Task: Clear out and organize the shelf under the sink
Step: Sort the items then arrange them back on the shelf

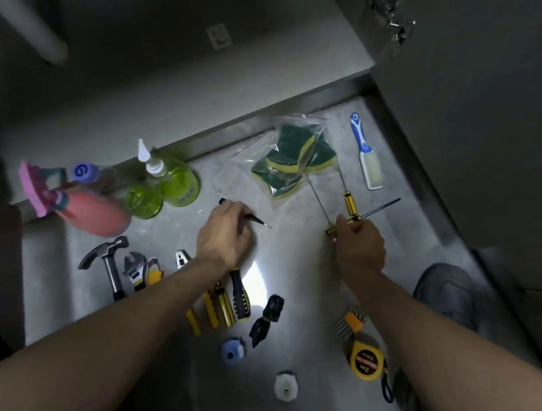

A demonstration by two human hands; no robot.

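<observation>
Left hand (227, 231): curled around a slim dark pointed tool (258, 220), tip sticking out to the right, low over the grey floor (291, 251)
Right hand (358, 248): fingers closed on yellow-handled screwdrivers (350, 203); shafts fan out away from the hand, one toward the sponge bag
Sponge bag (287, 160): clear zip bag of green-and-yellow sponges, lying between the two hands, further out
Brush (367, 152): blue and white, right of the bag, apart from it
Bottles: green bottles (164, 187) and a pink one (95, 212) grouped at left
Near tools: hammer (108, 262), wrench (134, 268), yellow tape measure (364, 359)
</observation>
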